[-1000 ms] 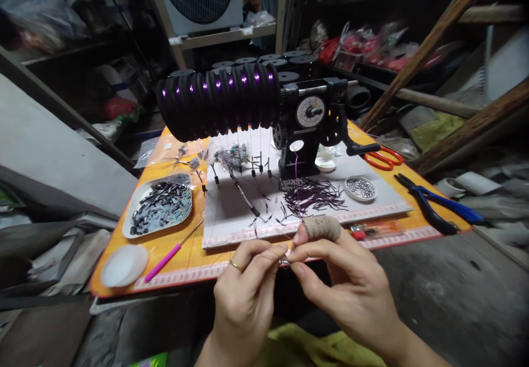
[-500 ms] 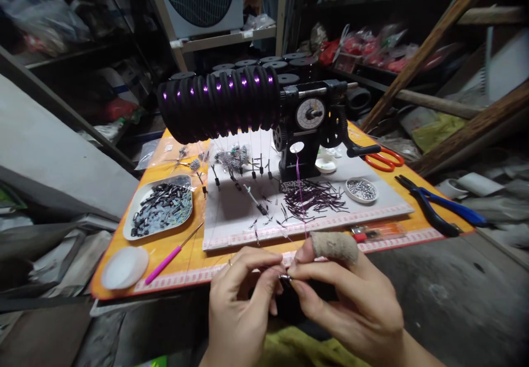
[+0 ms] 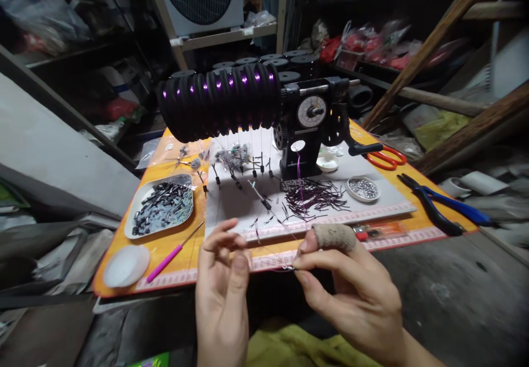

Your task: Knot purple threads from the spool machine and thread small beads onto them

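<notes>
Between the thumb and index finger of my right hand is a small shiny fishing swivel, its looped end sticking out to the left. A cloth wrap covers one finger of this hand. My left hand is apart from the swivel, fingers loosely curled and spread from the thumb, with nothing visible in it. Thin line runs near the swivel, too fine to follow fully. Purple thread hangs from the black winding machine toward my right hand. Short dark tube pieces lie beneath the machine.
On the orange table are a tray of small dark parts, a pink-handled needle tool, and a round translucent lid. To the right are a dish of metal beads, orange-handled scissors and pliers.
My left hand has let go at the swivel and moved left, its fingers opening. My right hand still pinches the swivel, slightly higher than before.
</notes>
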### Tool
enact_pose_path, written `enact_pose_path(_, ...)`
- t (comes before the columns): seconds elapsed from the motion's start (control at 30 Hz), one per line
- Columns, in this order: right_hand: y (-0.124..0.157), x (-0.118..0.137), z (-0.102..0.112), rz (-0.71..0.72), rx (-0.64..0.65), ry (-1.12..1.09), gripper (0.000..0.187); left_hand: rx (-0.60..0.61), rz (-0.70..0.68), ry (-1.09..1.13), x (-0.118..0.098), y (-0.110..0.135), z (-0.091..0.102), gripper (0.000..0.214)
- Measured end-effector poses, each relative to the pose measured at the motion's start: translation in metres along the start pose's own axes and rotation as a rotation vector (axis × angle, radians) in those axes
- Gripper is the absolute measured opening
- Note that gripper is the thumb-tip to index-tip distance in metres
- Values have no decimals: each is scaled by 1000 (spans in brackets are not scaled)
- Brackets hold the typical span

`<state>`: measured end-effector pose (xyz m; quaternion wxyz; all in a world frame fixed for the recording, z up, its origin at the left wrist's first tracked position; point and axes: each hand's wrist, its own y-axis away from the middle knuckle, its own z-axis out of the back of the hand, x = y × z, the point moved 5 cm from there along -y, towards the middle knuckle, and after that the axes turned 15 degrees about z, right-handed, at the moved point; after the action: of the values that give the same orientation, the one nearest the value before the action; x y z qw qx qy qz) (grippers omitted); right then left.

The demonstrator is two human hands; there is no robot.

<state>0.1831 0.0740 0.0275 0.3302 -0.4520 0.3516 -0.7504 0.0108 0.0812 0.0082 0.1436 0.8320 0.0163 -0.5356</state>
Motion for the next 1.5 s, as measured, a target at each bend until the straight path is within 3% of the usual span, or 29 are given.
enact_pose_path(0.1, -1, 1, 1, 22, 10, 23, 22, -51, -274, -118, -15, 0, 6, 34)
enact_pose_path(0.17, -1, 2, 1, 45, 14, 32, 21, 23, -302, -196, -16, 0, 5, 43)
enact_pose_path(0.3, -1, 5, -1, 66, 21, 32, 20, 164, -94, -136, -8, 0, -5, 39)
enact_pose_path(0.47, 1, 5, -3, 69, 12, 54, 20, 174, 195, 195, -4, 4, -18, 31)
enact_pose_path(0.67, 3, 8, -2, 120, -63, 177, 21, 328, 583, 556, 21, 22, -19, 34)
enact_pose_path(0.87, 5, 16, -5, 165, -40, 219, 13, 289, 818, 515, 59, 29, -14, 29)
enact_pose_path(1.0, 8, 12, -3, 187, 62, 202, 7, 309, 916, 463, 66, 23, -20, 38)
enact_pose_path(1.17, 4, 9, 3, 258, 99, 217, 8, 189, 838, 427, 59, 12, -18, 40)
enact_pose_path(1.5, -6, 5, -3, 171, 131, 57, 17, 44, 392, 194, 33, 0, -12, 41)
